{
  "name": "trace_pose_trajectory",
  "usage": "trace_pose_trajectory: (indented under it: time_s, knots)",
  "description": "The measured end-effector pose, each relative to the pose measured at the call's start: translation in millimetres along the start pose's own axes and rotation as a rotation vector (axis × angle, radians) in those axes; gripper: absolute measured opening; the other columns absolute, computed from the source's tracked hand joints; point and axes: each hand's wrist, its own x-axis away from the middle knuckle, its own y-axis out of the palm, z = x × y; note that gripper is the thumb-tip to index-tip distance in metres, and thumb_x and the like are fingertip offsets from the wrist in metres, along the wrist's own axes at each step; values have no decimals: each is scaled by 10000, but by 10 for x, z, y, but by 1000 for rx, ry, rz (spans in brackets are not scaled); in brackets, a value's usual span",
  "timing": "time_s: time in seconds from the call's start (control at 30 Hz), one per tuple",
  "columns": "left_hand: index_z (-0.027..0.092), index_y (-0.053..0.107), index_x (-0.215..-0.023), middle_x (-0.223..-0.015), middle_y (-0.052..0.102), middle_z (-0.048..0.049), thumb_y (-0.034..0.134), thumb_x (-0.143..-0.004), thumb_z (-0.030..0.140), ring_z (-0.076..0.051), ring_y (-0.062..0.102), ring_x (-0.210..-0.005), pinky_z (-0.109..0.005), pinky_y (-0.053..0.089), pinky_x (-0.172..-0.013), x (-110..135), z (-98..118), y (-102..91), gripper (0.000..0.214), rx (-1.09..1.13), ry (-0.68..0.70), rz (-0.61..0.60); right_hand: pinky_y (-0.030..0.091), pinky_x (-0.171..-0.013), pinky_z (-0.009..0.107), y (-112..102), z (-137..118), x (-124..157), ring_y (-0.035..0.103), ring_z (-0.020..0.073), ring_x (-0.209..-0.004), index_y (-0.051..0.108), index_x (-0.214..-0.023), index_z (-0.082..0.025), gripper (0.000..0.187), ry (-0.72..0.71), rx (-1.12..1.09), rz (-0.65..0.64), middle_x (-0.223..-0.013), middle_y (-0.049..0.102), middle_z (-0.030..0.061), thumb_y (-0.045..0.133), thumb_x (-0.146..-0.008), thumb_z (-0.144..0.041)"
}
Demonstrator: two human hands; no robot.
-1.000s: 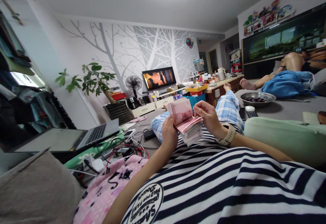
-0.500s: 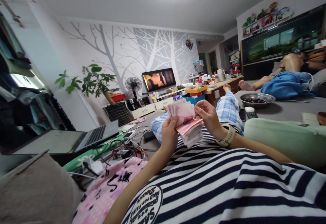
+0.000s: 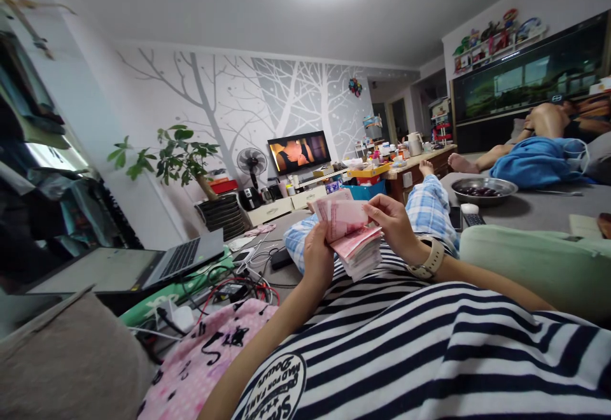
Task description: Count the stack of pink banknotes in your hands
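A bundle of banknotes (image 3: 361, 261) is in the person's hands, in front of the striped shirt (image 3: 405, 337), and I take it as the centre of the clock. The left hand (image 3: 319, 254), at 8 o'clock, grasps it, with the thumb pressed over the near face. There the bundle is bent: some notes stand up toward 11 o'clock, while the thicker part hangs out toward 5 o'clock. The right hand (image 3: 394, 223), a little before 3 o'clock, has its fingers closed on the edge of one note (image 3: 351, 213).

In my judgement, the bundle is light and soft. A single note should bend very easily and may tear at the edge if it is pulled hard. Notes probably slide on each other, so the loose part at 5 o'clock could fan out or slip. The best place for a firm hold seems to be the bend, where the left thumb is; for one note, a gentle pinch at its free corner is enough.

A metal bowl (image 3: 487, 202) lies between 2 and 3 o'clock, a laptop (image 3: 210, 246) near 9 o'clock, and a crowded counter (image 3: 443, 156) near 2 o'clock.
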Motion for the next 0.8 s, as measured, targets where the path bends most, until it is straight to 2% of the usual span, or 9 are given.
trace_pose_trajectory:
  time_s: [0.13,0.33,0.43,0.67,0.8]
  knots:
    - [170,643,-746,-842,706,-106,450,-835,196,-234,618,-833,-367,496,-822,50,103,-50,214,-244,130,48,355,-518,246,4,-24,3,445,115,-579,542,-664,-191,331,-15,-8,-13,-632,523,-18,681,-758,-476]
    - [165,659,-806,-862,702,-97,486,-787,144,-242,600,-889,-376,463,-884,20,26,-95,175,-416,227,29,367,-549,254,3,-62,1,466,121,-609,557,-659,-188,300,-53,-10,-43,-648,543,-9,681,-772,-437]
    - [157,667,-819,-880,704,-98,491,-773,128,-243,606,-882,-380,466,-878,18,36,-93,184,-433,251,23,371,-546,256,3,-70,-2,473,124,-612,564,-666,-188,294,-63,-7,-46,-653,552,-7,685,-771,-434]
    - [158,674,-804,-884,708,-102,442,-810,99,-234,621,-850,-348,485,-824,64,158,-41,239,-275,177,11,388,-560,254,-13,-48,-1,485,123,-614,577,-681,-186,292,-105,52,-48,-652,552,-10,663,-796,-439]
    - [159,677,-819,-914,701,-106,455,-795,94,-242,617,-888,-356,468,-863,42,99,-70,233,-334,224,-13,408,-569,250,-13,-40,2,510,122,-622,591,-716,-188,262,-109,39,-56,-673,568,-9,669,-797,-424]
